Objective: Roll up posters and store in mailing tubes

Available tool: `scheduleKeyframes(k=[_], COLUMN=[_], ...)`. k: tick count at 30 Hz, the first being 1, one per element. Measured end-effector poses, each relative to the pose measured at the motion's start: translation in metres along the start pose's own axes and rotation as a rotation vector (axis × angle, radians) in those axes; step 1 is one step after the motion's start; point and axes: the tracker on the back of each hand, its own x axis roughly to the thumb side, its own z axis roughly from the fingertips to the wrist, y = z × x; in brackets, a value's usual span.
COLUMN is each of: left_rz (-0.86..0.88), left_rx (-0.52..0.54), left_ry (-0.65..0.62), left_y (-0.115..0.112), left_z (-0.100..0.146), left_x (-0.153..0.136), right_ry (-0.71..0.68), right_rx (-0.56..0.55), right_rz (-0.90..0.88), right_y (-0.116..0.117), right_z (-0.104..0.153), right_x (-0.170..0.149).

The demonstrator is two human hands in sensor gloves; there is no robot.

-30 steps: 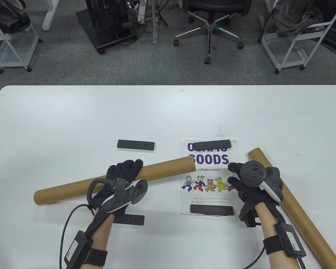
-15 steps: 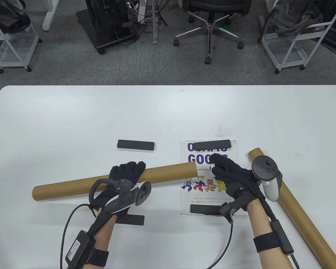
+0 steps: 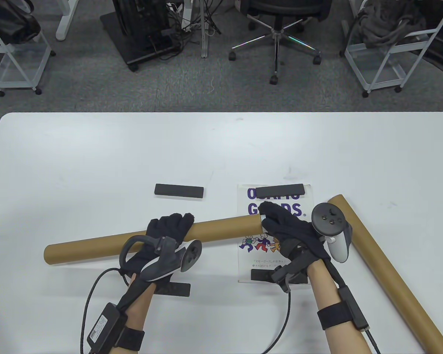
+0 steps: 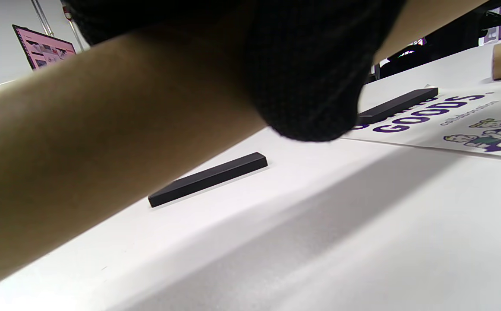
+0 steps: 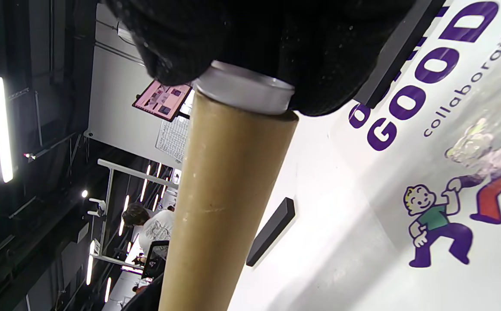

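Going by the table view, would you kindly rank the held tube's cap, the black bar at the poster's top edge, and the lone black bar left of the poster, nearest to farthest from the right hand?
From the right hand:
1. Cap, under its fingertips at the held tube's right end.
2. Bar on the poster's top edge, just beyond.
3. Lone bar, farther left on the table.

This is an office or a lab workroom. Grey carpet [image 3: 96, 88] runs beyond the white table [image 3: 96, 155], with a black swivel chair [image 3: 280, 22] on a chrome star base, white wire trolleys [image 3: 11, 62] at both sides and a tangle of cables [image 3: 192, 18] by dark equipment. The right wrist view catches strip lights [image 5: 0, 129], a wall screen [image 5: 162, 99] and a seated person [image 5: 146, 229].
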Motion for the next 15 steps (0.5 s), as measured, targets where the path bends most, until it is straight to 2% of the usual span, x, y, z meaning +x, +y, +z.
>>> scheduleKeyframes(k=[3,9,12,15], left_rz=[0.017,0.002,0.002,-0.004], left_rx=[-0.005,-0.011,-0.018,0.005], left_ry=[-0.002,-0.003,-0.009,-0.004], left_y=[0.0,-0.001,0.0,0.003], left_z=[0.0,0.0,0.0,0.001], left_x=[0.0,0.001,0.003,0.006], right_ry=[-0.004,0.006,-0.031,-0.073], right_rx=[0.006,-0.053,-0.006,-0.012], right_rz=[0.014,0.068,0.114,0.143], right_y=[0.004,0.013,0.027,0.045], right_z=[0.0,0.001,0.001,0.003], right_x=[0.0,0.003,0.009,0.018])
